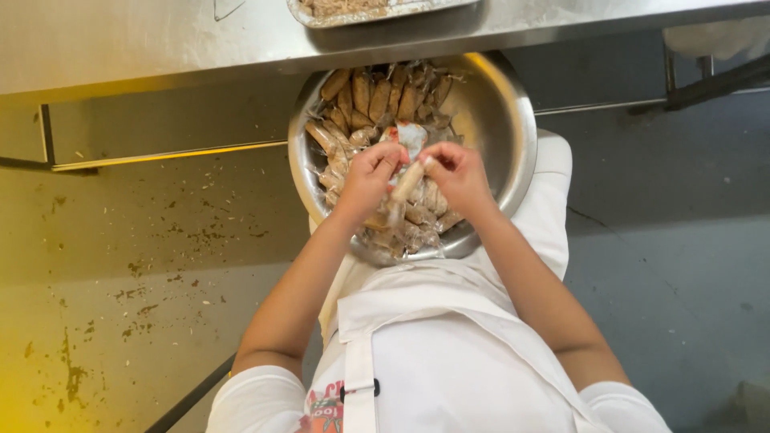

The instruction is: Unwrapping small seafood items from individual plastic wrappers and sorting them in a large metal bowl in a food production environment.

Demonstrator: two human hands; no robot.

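Steel bowl (513, 128) of perhaps wrapped rolls (377, 96)

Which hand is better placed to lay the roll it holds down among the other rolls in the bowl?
Probably the right hand: it pinches the roll by its upper end, while the left hand touches its wrapper, above the bowl.

floor (128, 265): concrete, yellowish at left w/ brown stains & specks, grey at right w/ a thin crack | table (160, 40): stainless steel, across top, dull reflections | rail (168, 155): metal bar under table, catches light | leg (46, 135): at left, upright | tray (377, 14): foil, on table edge | light: warm at left, cooler at right
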